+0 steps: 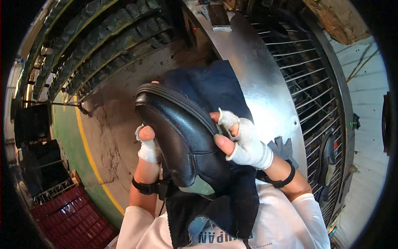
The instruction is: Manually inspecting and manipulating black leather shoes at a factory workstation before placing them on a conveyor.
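A black leather shoe [182, 128] is held tilted over my lap, its toe at the upper left and its thick ribbed sole [182, 99] along the upper right side. The heel end is near my body, where a pale grey-green patch [197, 186] shows. My left hand [148, 145], in a white fingerless glove, grips the shoe from the left; its thumb shows and most fingers are hidden behind. In a matching glove, my right hand [244, 141] pinches the sole edge between thumb and fingers. Dark blue cloth [211, 79] lies beneath the shoe.
To the right runs a shiny metal worktop [261, 83], with a grey glove [284, 149] near me. Beyond it stands a barred metal rack [306, 79] bearing another dark shoe [327, 151]. Shelves of dark shoe-like shapes [112, 41] fill the upper left; dark red stacked pieces [74, 220] sit lower left.
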